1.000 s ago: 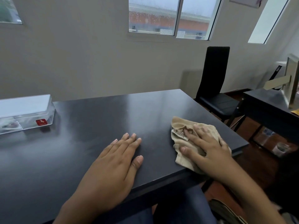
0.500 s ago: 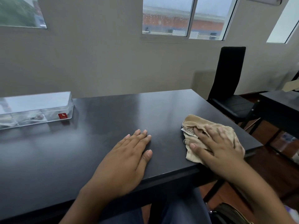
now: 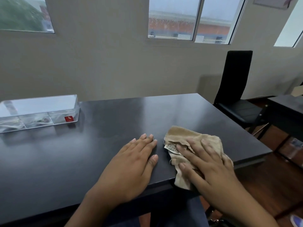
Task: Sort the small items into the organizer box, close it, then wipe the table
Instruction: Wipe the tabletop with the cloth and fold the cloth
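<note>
At near right tabletop corner: right hand flat, fingers spread, pressing cloth; unwiped surface lies leftward. Left hand flat, empty, just beside cloth. Box shut, far left.

You face a plain grey-beige wall; it carries a double-paned window at upper centre, a second window at the upper left corner of the view, and a bright opening at upper right; light is flat daylight, with a soft sheen on the dark table; beyond the table's far right corner stands a black high-backed chair; just right of it, a second dark table; the floor is reddish-brown wood.
</note>
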Demonstrator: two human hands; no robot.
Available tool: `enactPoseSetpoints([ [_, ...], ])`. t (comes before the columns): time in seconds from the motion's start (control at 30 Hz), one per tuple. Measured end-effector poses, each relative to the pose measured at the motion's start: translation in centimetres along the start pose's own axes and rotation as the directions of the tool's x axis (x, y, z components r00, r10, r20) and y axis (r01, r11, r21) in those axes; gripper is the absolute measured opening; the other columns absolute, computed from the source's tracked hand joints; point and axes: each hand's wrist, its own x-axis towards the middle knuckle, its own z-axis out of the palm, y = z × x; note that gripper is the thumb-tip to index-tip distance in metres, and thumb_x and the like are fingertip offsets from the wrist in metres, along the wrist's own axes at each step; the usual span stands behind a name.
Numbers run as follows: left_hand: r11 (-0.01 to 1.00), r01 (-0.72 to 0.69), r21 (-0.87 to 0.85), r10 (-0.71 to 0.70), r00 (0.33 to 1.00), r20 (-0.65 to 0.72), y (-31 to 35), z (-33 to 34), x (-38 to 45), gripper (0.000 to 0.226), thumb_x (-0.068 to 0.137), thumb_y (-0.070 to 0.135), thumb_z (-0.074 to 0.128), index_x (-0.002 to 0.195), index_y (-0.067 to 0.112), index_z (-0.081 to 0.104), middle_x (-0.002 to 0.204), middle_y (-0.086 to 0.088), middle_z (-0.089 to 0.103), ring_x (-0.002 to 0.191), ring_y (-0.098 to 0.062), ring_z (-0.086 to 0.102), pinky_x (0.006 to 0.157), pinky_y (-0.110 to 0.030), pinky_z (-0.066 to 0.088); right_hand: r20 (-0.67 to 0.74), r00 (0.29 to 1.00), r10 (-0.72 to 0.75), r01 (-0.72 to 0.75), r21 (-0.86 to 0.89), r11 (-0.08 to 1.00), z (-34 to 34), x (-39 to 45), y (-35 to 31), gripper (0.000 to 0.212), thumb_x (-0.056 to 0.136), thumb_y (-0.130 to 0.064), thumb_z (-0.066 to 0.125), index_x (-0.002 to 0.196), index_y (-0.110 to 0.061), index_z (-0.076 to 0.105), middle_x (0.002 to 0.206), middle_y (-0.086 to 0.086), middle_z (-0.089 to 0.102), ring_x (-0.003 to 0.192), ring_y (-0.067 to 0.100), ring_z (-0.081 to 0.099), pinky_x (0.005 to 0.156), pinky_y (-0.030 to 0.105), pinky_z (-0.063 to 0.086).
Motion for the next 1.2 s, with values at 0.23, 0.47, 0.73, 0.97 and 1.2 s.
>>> enactPoseSetpoints([
  [0.23, 1.0, 0.001, 0.008, -0.001, 1.0, 0.003, 0.0, -0.2, 0.0, 0.06, 0.105, 0.052, 0.013, 0.162, 0.034, 0.012, 0.168, 0.022, 0.002, 0.15, 0.01, -0.012, 0.123, -0.018, -0.009, -0.04, 0.942, 0.333, -0.335, -0.061, 0.94, -2.2, 8.2, 6.4, 0.07, 0.084, -0.087, 0.015, 0.15, -0.062, 0.015, 0.167, -0.023, 0.0, 0.156, 0.012, -0.004, 0.12, 0.063, -0.007],
  [0.47, 1.0, -0.013, 0.003, 0.013, 1.0, -0.007, 0.0, -0.3, -0.1, 0.058, 0.107, 0.051, 0.015, 0.162, 0.033, 0.014, 0.169, 0.02, 0.005, 0.151, 0.008, -0.009, 0.124, -0.019, -0.007, -0.072, 0.938, 0.339, -0.342, -0.045, 0.939, -1.7, 8.9, 5.8, 0.064, 0.09, -0.074, 0.015, 0.152, -0.061, 0.01, 0.17, -0.014, 0.0, 0.156, 0.02, -0.008, 0.119, 0.063, -0.011],
  [0.73, 1.0, -0.01, 0.001, 0.01, 1.0, -0.019, 0.1, 0.0, -0.3, 0.056, 0.108, 0.049, 0.019, 0.162, 0.034, 0.015, 0.169, 0.02, 0.005, 0.151, 0.009, -0.008, 0.124, -0.019, -0.008, -0.054, 0.988, 0.142, -0.147, -0.112, 0.983, 0.7, 3.1, 0.8, 0.058, 0.095, -0.071, 0.015, 0.15, -0.064, -0.002, 0.168, -0.019, -0.011, 0.154, 0.015, -0.018, 0.121, 0.057, -0.013],
  [0.97, 0.999, -0.053, 0.004, 0.053, 0.999, -0.005, -0.7, -1.2, -1.1, 0.057, 0.107, 0.055, 0.021, 0.161, 0.037, 0.016, 0.167, 0.025, 0.005, 0.149, 0.014, -0.011, 0.123, -0.019, -0.007, 0.034, 0.979, 0.201, -0.198, -0.078, 0.977, -1.7, 8.4, 4.7, 0.072, 0.082, -0.087, 0.013, 0.15, -0.063, 0.005, 0.168, -0.02, -0.008, 0.155, 0.014, -0.016, 0.12, 0.061, -0.013],
  [1.2, 0.998, -0.047, -0.03, 0.047, 0.999, -0.015, -4.3, -3.4, -4.1, 0.067, 0.095, 0.072, 0.02, 0.156, 0.044, 0.031, 0.16, 0.036, 0.017, 0.146, 0.021, -0.004, 0.121, -0.012, -0.003, 0.056, 0.964, 0.259, -0.254, -0.085, 0.964, -3.4, 16.9, 7.1, 0.072, 0.085, -0.086, 0.019, 0.152, -0.06, 0.008, 0.169, -0.014, -0.006, 0.156, 0.021, -0.013, 0.118, 0.062, -0.015],
])
